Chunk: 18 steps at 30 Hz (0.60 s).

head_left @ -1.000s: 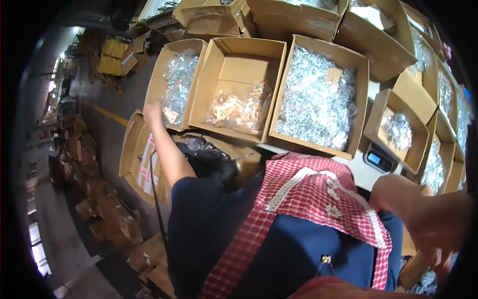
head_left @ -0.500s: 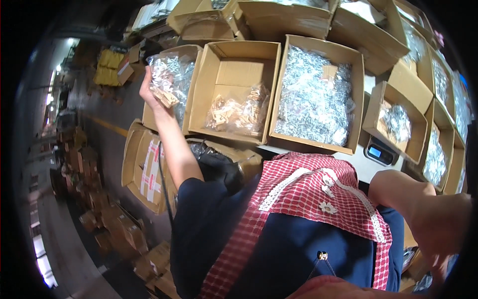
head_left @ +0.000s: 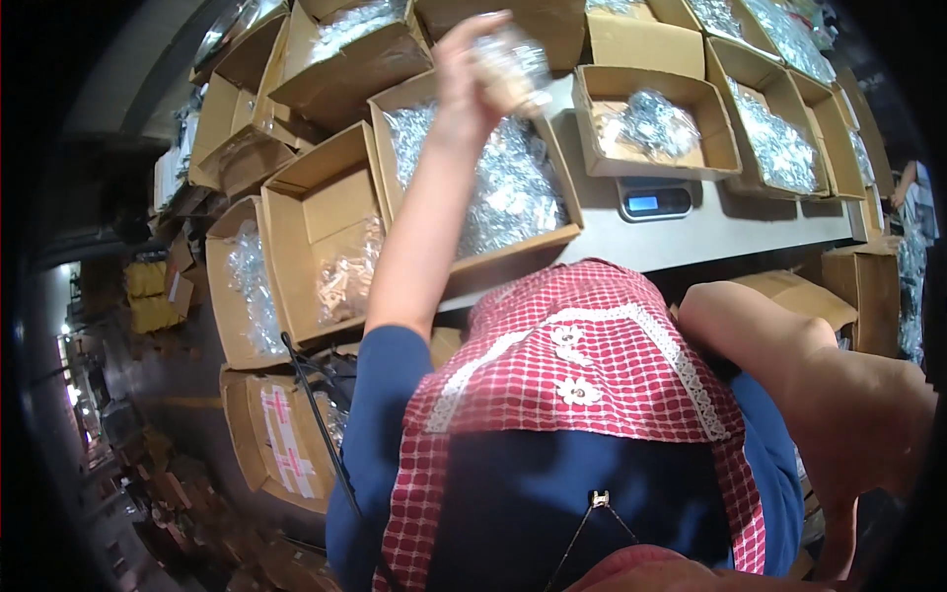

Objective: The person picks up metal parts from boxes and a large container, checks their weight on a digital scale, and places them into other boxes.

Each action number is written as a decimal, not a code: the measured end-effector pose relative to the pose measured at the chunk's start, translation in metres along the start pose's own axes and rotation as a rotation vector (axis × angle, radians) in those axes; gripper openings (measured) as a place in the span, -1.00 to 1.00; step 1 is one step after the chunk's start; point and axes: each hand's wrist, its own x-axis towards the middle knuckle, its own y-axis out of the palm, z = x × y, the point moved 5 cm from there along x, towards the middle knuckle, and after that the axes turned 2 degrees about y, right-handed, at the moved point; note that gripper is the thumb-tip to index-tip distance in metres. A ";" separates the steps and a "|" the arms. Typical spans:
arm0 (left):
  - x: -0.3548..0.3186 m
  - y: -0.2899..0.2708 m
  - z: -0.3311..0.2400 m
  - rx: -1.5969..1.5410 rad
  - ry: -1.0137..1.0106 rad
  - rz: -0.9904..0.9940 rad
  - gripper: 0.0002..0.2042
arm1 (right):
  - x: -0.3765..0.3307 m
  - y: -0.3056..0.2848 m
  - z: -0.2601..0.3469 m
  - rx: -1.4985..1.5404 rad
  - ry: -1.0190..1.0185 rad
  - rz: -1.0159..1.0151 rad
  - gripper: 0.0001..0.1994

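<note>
My left hand (head_left: 462, 74) is closed around a small clear plastic bag (head_left: 513, 64), blurred by motion, with shiny metal pieces and tan wooden pieces inside. It hangs over the far edge of a large open cardboard box (head_left: 575, 229) full of bagged silvery metal parts (head_left: 513, 197). My right arm is bent up at the right, close to the camera. Its hand (head_left: 843, 528) lies at the dark lower-right rim; its fingers are mostly hidden, and whatever they hold does not show.
Left of that box stands another carton (head_left: 321, 187) with bagged wooden pieces (head_left: 347, 281). A small carton (head_left: 656, 163) with bagged hardware sits on a scale (head_left: 654, 201) with a lit display, on a pale table (head_left: 730, 237). More cartons line the back and right.
My left hand has carried the bag rightward from the leftmost box to above the box of metal parts. The whole view has turned toward the right; my right arm stays bent.
</note>
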 end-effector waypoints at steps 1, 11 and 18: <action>0.015 0.016 0.042 -0.185 -0.273 -0.087 -0.53 | -0.002 0.007 0.005 0.001 0.008 -0.001 -0.86; -0.042 0.104 0.098 0.952 -0.079 0.176 -0.53 | -0.034 0.076 0.069 -0.044 0.069 -0.058 -0.87; -0.223 0.050 -0.026 0.697 -0.321 -0.369 -0.72 | -0.065 0.101 0.103 0.003 0.078 -0.102 -0.88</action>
